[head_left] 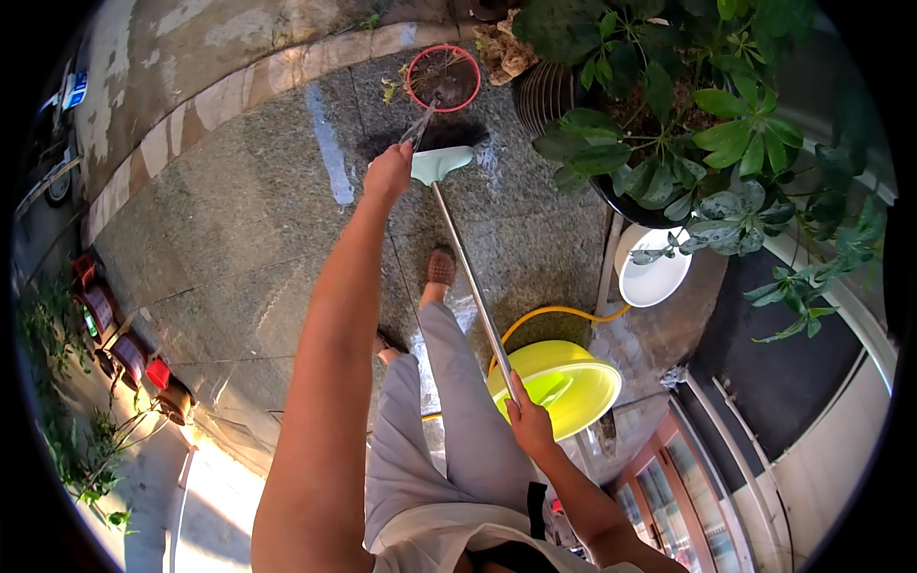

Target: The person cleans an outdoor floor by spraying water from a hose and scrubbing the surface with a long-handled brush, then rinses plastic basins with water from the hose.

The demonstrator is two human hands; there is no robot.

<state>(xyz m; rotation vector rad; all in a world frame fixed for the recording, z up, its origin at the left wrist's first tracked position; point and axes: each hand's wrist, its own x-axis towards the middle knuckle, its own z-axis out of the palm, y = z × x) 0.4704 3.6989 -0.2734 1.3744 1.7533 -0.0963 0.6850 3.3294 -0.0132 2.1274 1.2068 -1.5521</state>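
My right hand point(530, 420) is wrapped round the metal pole of a floor squeegee point(465, 258) with a pale green head. The pole slants away from me, and the head lies past my feet, beside my left hand point(390, 172). That left hand is stretched far out with its fingers closed. A clear, shiny streak point(418, 126), water or thin plastic, runs from it toward a red-rimmed pot point(443, 78) holding soil and dry stems. I cannot make out what the fingers hold. Dark wet ground shows between the pot and the squeegee head.
A yellow-green basin point(573, 390) stands right of my legs, with a yellow hose point(535, 315) curving behind it. Beyond are a white bucket point(654, 265) and a big leafy plant point(669, 134) in a dark pot. Brown pots point(129, 355) line the left side.
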